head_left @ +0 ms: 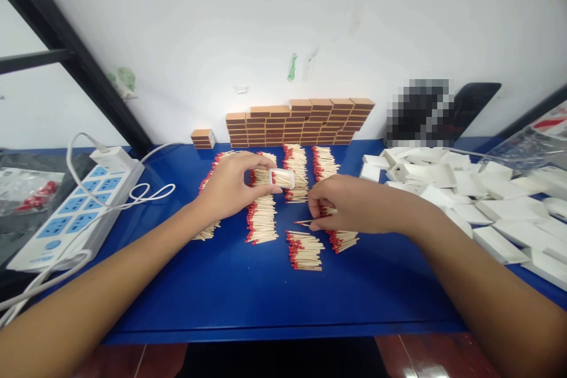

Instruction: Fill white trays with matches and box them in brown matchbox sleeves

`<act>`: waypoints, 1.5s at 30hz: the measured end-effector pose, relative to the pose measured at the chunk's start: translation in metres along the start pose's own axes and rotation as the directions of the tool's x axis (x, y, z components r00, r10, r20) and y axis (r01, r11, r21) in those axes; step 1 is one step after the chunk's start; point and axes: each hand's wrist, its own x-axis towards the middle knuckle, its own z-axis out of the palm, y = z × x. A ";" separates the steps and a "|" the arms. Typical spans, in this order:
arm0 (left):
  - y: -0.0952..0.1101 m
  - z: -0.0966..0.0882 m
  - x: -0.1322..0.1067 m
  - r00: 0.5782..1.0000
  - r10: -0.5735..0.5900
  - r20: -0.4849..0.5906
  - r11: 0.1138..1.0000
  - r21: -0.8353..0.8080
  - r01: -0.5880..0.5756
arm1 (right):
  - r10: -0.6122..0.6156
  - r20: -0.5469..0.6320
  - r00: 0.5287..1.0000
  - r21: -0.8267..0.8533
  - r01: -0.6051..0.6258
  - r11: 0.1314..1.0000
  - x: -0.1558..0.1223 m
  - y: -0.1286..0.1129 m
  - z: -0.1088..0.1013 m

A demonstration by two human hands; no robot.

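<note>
My left hand [234, 186] pinches a small white matchbox tray [287, 179] between thumb and fingers, and a few matches lie inside it. To its right, my right hand [345, 204] is closed at the fingertips on red-tipped matches [303, 223], just above the blue table; how many is hard to tell. Rows of loose matches [262, 221] lie around and under both hands, heads mostly to the left. A shorter group of matches [305, 251] lies nearest to me, below the right hand's fingertips.
Stacked brown matchboxes [292, 124] line the wall, with a small separate stack [202, 138] to their left. Many white trays [500, 207] are heaped at right. A white power strip [80, 207] with cables sits at left. A black phone-like object [473, 109] leans at back right.
</note>
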 end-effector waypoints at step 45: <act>-0.001 0.000 0.000 1.000 0.031 -0.001 0.999 0.025 -0.031 | -0.033 -0.097 0.995 -0.058 0.027 0.998 0.017 -0.006 0.020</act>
